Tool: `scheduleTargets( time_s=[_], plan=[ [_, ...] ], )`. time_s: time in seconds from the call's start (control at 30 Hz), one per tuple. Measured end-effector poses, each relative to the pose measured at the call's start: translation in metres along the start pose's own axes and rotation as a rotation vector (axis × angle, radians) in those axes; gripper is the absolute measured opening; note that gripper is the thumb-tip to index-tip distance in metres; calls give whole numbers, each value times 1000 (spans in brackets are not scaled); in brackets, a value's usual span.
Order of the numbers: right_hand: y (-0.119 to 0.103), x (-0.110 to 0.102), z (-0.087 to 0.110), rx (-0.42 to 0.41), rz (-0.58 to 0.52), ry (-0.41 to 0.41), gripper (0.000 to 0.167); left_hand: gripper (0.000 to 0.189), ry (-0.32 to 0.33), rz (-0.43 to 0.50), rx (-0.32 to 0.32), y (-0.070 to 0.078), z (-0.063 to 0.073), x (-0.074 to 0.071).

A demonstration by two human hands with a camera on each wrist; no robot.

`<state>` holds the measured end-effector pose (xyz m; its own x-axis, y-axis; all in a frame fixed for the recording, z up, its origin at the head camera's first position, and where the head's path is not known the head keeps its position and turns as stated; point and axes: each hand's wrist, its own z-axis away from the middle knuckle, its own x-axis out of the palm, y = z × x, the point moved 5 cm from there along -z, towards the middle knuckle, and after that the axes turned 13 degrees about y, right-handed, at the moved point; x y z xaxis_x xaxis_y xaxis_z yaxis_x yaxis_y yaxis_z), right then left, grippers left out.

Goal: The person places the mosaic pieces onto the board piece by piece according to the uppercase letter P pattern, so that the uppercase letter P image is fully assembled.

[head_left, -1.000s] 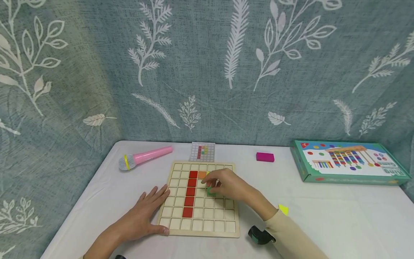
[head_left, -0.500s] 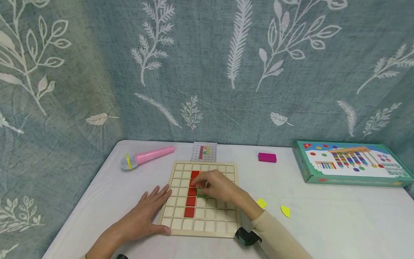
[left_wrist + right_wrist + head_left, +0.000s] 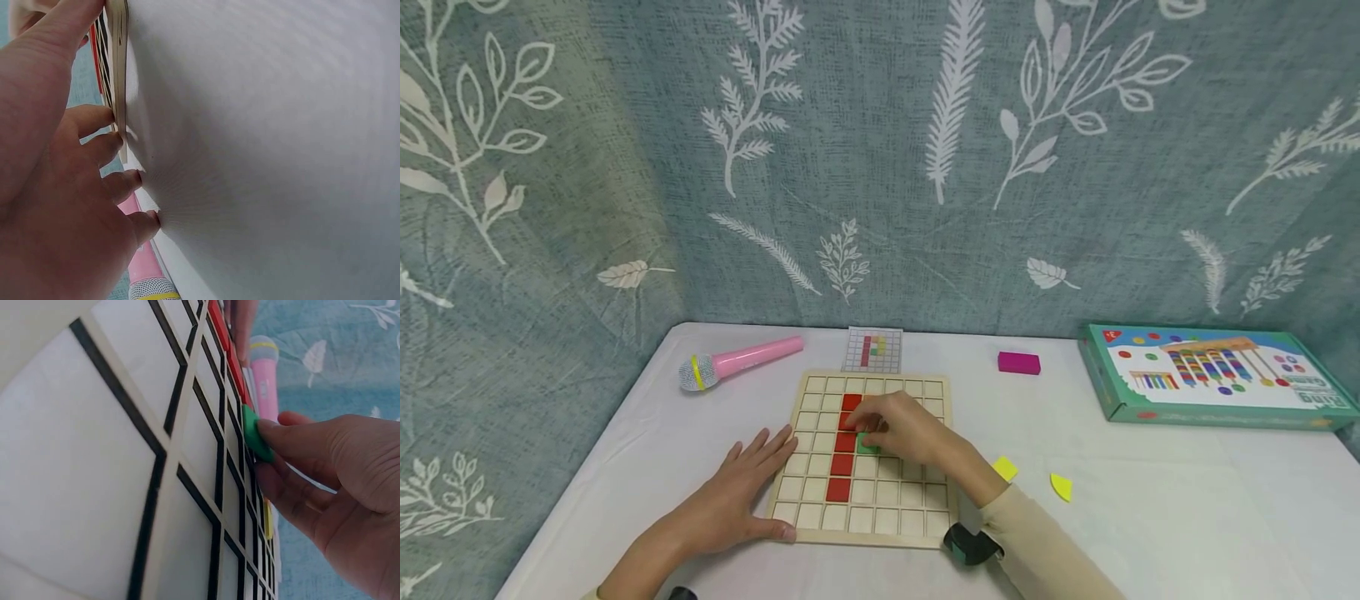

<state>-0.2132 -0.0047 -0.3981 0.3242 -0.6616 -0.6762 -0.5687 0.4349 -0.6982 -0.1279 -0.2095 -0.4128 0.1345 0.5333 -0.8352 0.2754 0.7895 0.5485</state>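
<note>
My right hand (image 3: pixel 898 427) pinches a small green square tile (image 3: pixel 868 443) between thumb and fingers, at a cell just right of the red column on a wooden grid board (image 3: pixel 842 538). In the right wrist view the green tile (image 3: pixel 255 433) leans at the grid's surface, close to the last red tile (image 3: pixel 235 365). Several red tiles (image 3: pixel 842 464) form the upright column; the hand covers cells right of its top. My left hand (image 3: pixel 730 500) lies with fingers spread along the board's left edge. Its thumb touches the lower left corner, seen also beside the board (image 3: pixel 119 56) in the left wrist view.
A pattern card (image 3: pixel 880 350) lies behind the board. Left of it is a pink toy microphone (image 3: pixel 756 358); to the right are a magenta block (image 3: pixel 1018 362) and a green toy box (image 3: pixel 1217 375). A yellow square (image 3: pixel 1005 468) and a yellow quarter-round piece (image 3: pixel 1062 487) lie near the right forearm.
My right hand has moved left with the green tile, to the cell beside the red column, and then stays nearly still. The left hand keeps its place on the board's edge.
</note>
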Motion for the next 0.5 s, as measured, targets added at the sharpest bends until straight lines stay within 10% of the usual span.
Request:
scheduleTargets(
  time_s=[0.5],
  plan=[
    [3,4,1,65,44,0,24,113,4,8,1,1,0,0]
  ],
)
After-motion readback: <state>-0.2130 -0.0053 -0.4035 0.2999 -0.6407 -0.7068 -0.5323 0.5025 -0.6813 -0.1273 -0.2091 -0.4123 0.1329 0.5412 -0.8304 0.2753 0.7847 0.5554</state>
